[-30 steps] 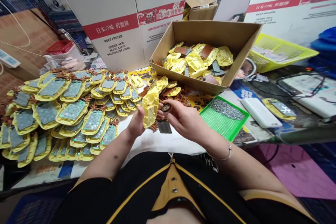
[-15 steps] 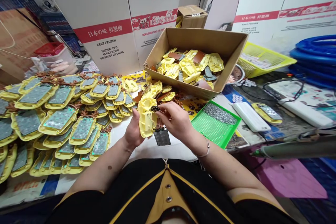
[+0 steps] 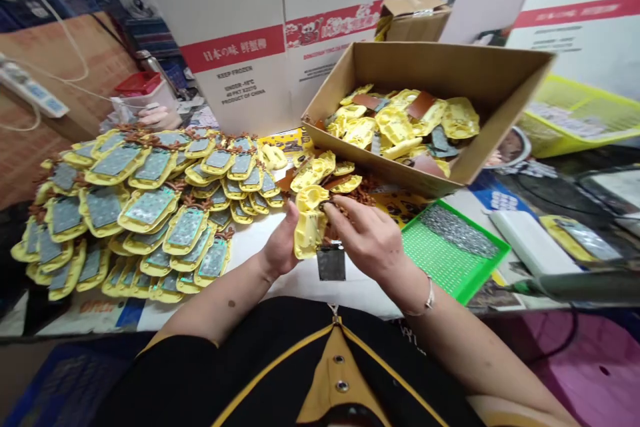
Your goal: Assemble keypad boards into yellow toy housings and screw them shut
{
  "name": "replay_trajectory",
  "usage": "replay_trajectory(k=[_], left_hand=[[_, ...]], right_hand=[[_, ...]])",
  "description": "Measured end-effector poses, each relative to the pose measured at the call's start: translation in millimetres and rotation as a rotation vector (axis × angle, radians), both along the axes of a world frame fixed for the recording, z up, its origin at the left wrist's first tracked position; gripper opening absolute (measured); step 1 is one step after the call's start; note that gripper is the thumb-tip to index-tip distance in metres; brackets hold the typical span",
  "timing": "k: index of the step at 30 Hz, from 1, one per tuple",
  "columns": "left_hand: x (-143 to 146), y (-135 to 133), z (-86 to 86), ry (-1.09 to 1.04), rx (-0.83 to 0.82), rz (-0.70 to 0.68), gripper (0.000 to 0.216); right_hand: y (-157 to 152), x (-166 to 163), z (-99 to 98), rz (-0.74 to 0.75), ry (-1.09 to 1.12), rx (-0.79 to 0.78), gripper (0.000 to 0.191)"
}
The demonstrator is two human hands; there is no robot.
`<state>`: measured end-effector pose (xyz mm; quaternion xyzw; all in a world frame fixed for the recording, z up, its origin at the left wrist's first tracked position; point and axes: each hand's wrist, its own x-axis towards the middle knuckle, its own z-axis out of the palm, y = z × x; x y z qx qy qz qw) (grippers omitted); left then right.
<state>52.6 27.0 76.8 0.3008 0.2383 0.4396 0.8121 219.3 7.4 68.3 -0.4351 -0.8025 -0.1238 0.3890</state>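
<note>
My left hand [image 3: 281, 245] is closed on the edge of a yellow plastic shell [image 3: 309, 230], its hollow inner side facing up. At the shell's right edge, my right hand [image 3: 370, 235] has its fingers bent together over a small dark part, mostly hidden by the fingertips. A dark square panel [image 3: 331, 263] hangs below the right fingers, beside the shell. Just beyond the shell lie more yellow shell pieces [image 3: 320, 170] with brown parts among them.
Many assembled yellow pieces with grey panels [image 3: 185, 227] are piled at left. An open cardboard box [image 3: 400, 163] of yellow shells stands behind. To the right are a green tray [image 3: 435, 273] of small metal bits, a white block [image 3: 533, 243] and a yellow basket [image 3: 575, 137].
The camera view has shifted, so the scene sits farther right. My right fingers have moved down onto the shell's edge; the round black part held above it before is now mostly covered.
</note>
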Motion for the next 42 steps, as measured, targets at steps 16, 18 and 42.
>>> replay_trajectory(k=[16,18,42], left_hand=[[2.1,-4.6,-9.2,0.035,0.07,-0.093,0.08],[0.3,-3.8,-13.8,0.072,0.109,-0.089,0.077],[-21.2,1.6,-15.0,0.584,0.38,0.084,0.073]], right_hand=[[7.0,-23.0,-4.2,-0.051,0.42,-0.026,0.013],[3.6,-23.4,-0.7,-0.113,0.281,0.053,0.013],[7.9,-20.5,-27.0,0.09,0.276,0.026,0.022]])
